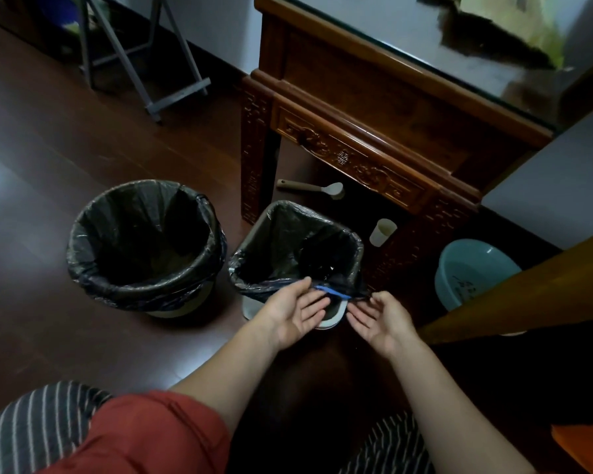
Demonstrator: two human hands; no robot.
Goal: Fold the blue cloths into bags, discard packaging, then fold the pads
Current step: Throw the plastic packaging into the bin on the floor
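Observation:
A square bin (pixel 254 307) lined with a black bag (pixel 281 234) stands on the floor in front of me. A blue drawstring (pixel 332 291) shows along the bag's near rim. My left hand (pixel 295 311) is palm up with straight fingers just below that rim, its fingertips at the blue strip. My right hand (pixel 380 318) is also palm up with relaxed fingers, its fingertips touching the bag's right near corner. Neither hand grips anything that I can see. No blue cloths or pads are in view.
A round bin (pixel 172 306) with a black liner (pixel 144 234) stands left of the square one. A carved wooden table (pixel 356 148) rises behind, with a spoon (pixel 312 189) and a cup (pixel 382 231) on the floor under it. A blue basin (pixel 473 271) sits at right.

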